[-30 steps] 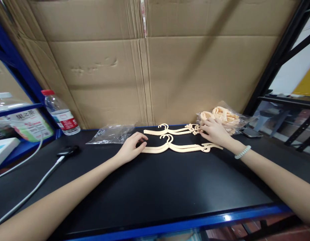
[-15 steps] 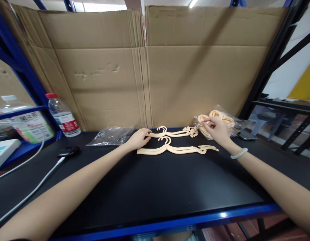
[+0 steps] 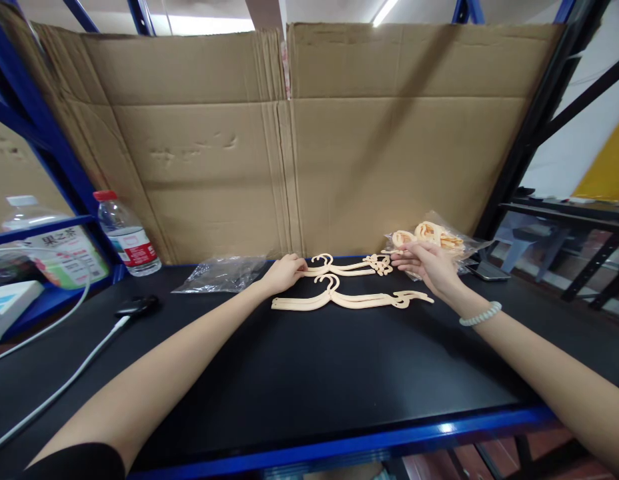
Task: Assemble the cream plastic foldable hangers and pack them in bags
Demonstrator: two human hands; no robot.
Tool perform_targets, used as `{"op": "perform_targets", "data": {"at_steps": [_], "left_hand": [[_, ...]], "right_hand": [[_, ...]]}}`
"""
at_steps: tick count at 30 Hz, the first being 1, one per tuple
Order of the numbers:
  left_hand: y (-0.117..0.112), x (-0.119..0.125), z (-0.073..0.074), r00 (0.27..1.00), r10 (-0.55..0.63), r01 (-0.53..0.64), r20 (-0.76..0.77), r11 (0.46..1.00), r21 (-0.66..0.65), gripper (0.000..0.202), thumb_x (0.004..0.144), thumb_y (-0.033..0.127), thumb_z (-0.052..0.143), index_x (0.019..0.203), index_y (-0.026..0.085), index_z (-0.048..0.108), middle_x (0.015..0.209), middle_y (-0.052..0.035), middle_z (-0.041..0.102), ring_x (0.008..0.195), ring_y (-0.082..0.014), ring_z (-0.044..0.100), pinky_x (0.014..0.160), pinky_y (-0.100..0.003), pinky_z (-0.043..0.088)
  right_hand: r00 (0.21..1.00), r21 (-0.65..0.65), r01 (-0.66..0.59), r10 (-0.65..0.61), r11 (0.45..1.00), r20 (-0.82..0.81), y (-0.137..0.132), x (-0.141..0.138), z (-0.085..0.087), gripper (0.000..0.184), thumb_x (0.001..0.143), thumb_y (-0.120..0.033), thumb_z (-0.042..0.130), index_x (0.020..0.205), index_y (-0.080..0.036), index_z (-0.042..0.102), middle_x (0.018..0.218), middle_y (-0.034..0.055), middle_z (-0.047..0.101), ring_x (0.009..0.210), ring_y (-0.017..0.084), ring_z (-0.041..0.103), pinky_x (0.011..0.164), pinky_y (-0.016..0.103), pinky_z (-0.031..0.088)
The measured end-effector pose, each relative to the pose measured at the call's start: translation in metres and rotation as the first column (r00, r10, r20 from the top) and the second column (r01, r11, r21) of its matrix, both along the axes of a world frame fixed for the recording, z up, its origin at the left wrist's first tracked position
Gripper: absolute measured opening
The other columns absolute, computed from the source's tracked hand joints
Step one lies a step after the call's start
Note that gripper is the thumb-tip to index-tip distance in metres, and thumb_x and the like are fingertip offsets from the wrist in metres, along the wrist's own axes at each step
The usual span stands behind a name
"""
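Observation:
Two cream folding hangers lie flat on the black table. Around the left end of the far hanger (image 3: pixel 359 269), the fingers of my left hand (image 3: pixel 285 273) are closed. At its right end sits a bunch of small cream clips (image 3: pixel 379 264). Close to these clips is my right hand (image 3: pixel 432 268), its fingers stretched out and apart, with nothing seen in them. The near hanger (image 3: pixel 309 304) lies untouched, a hooked piece (image 3: pixel 412 297) at its right end. Behind my right hand, a clear plastic bag (image 3: pixel 464 243) holds several coiled cream pieces (image 3: pixel 429 232), partly hidden by the hand.
A flattened clear bag (image 3: pixel 222 275) lies left of the hangers. Further left stand a red-capped water bottle (image 3: pixel 132 240) and a black device (image 3: pixel 135 305) on a white cable. A phone (image 3: pixel 488 270) rests at the right. Cardboard (image 3: pixel 214 167) walls off the back.
My right hand has let go of the cream piece by the bag and opened, its fingers now nearer the clips. My left hand has shifted slightly right along the far hanger's end.

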State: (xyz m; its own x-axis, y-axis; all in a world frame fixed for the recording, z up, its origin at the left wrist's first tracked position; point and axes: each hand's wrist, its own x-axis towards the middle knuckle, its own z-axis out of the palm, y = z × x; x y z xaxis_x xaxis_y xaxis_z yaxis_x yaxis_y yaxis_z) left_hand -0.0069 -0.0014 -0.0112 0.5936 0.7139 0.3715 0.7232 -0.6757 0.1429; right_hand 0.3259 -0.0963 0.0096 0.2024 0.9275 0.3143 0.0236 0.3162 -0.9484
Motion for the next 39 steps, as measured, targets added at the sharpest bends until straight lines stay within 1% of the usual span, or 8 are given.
{"op": "perform_targets", "data": {"at_steps": [4, 9, 15, 20, 25, 29, 34, 39], "left_hand": [[-0.001, 0.001, 0.001, 0.999, 0.017, -0.016, 0.05, 1.0, -0.011, 0.011, 0.08, 0.01, 0.05, 0.08, 0.019, 0.057, 0.09, -0.0061, 0.062, 0.091, -0.0215, 0.061, 0.081, -0.034, 0.049], [-0.013, 0.0, 0.008, 0.989, 0.049, -0.043, 0.137, 0.998, -0.043, 0.011, 0.085, 0.011, 0.045, 0.087, 0.02, 0.051, 0.073, -0.0029, 0.063, 0.067, -0.0201, 0.063, 0.066, -0.032, 0.048], [-0.052, -0.006, 0.016, 0.954, 0.043, -0.046, 0.297, 0.999, 0.0, 0.019, 0.091, 0.013, 0.038, 0.106, 0.018, 0.049, 0.084, -0.005, 0.066, 0.08, -0.0193, 0.065, 0.076, -0.034, 0.05], [-0.088, -0.015, 0.004, 0.945, -0.04, 0.022, 0.324, 0.998, 0.059, 0.021, 0.094, 0.018, 0.038, 0.104, 0.019, 0.056, 0.089, -0.0039, 0.063, 0.079, -0.0174, 0.062, 0.075, -0.031, 0.05], [-0.099, -0.019, -0.007, 0.933, -0.078, 0.047, 0.35, 0.994, 0.097, 0.021, 0.094, 0.017, 0.038, 0.102, 0.019, 0.058, 0.088, -0.0037, 0.061, 0.081, -0.0176, 0.06, 0.073, -0.03, 0.049], [-0.099, -0.019, -0.007, 0.935, -0.098, 0.074, 0.341, 0.994, 0.084, 0.021, 0.095, 0.017, 0.038, 0.102, 0.02, 0.058, 0.089, -0.0034, 0.061, 0.081, -0.0174, 0.06, 0.072, -0.03, 0.049], [-0.1, -0.017, -0.007, 0.931, -0.089, 0.067, 0.355, 0.995, 0.074, 0.021, 0.095, 0.017, 0.038, 0.102, 0.019, 0.058, 0.088, -0.0029, 0.06, 0.081, -0.0168, 0.058, 0.072, -0.029, 0.047], [-0.1, -0.018, -0.009, 0.93, -0.09, 0.07, 0.355, 0.995, 0.071, 0.021, 0.096, 0.016, 0.038, 0.104, 0.019, 0.058, 0.093, -0.0038, 0.06, 0.085, -0.0174, 0.057, 0.076, -0.031, 0.046]], "right_hand": [[1.0, -0.024, -0.025, 0.026, 0.999, 0.014, -0.001, -0.003, -0.003, 0.032, 0.064, -0.042, 0.079, 0.076, -0.018, 0.062, 0.077, 0.0085, 0.071, 0.069, 0.018, 0.069, 0.061, 0.029, 0.058], [1.0, -0.02, -0.029, 0.029, 0.999, 0.003, 0.001, -0.002, -0.008, 0.04, 0.053, -0.039, 0.086, 0.073, -0.019, 0.057, 0.069, 0.0012, 0.067, 0.061, 0.012, 0.063, 0.052, 0.023, 0.053], [0.993, -0.009, -0.083, 0.082, 0.997, -0.081, -0.002, -0.004, -0.009, 0.05, 0.05, -0.032, 0.089, 0.083, -0.022, 0.053, 0.067, -0.0024, 0.066, 0.064, 0.014, 0.065, 0.061, 0.027, 0.057], [0.979, -0.082, -0.204, 0.203, 0.976, -0.024, -0.006, -0.012, -0.008, 0.039, 0.054, -0.034, 0.087, 0.081, -0.017, 0.064, 0.081, 0.0034, 0.068, 0.073, 0.017, 0.068, 0.072, 0.032, 0.059], [0.951, -0.18, -0.288, 0.303, 0.941, 0.061, -0.009, -0.019, -0.012, 0.032, 0.056, -0.033, 0.086, 0.072, -0.014, 0.066, 0.082, 0.0038, 0.067, 0.077, 0.016, 0.068, 0.077, 0.031, 0.057], [0.915, -0.254, -0.398, 0.402, 0.881, -0.039, -0.013, -0.02, -0.013, 0.028, 0.062, -0.032, 0.083, 0.077, -0.014, 0.068, 0.086, 0.0042, 0.068, 0.087, 0.016, 0.066, 0.087, 0.03, 0.055], [0.866, -0.361, -0.498, 0.475, 0.788, -0.157, -0.019, -0.018, -0.012, 0.02, 0.07, -0.027, 0.08, 0.078, -0.014, 0.066, 0.105, 0.0091, 0.068, 0.099, 0.019, 0.067, 0.098, 0.032, 0.051], [0.816, -0.401, -0.574, 0.539, 0.714, -0.208, -0.02, -0.016, -0.012, 0.017, 0.079, -0.026, 0.073, 0.085, -0.013, 0.063, 0.105, 0.0138, 0.071, 0.106, 0.024, 0.066, 0.098, 0.033, 0.052]]}}
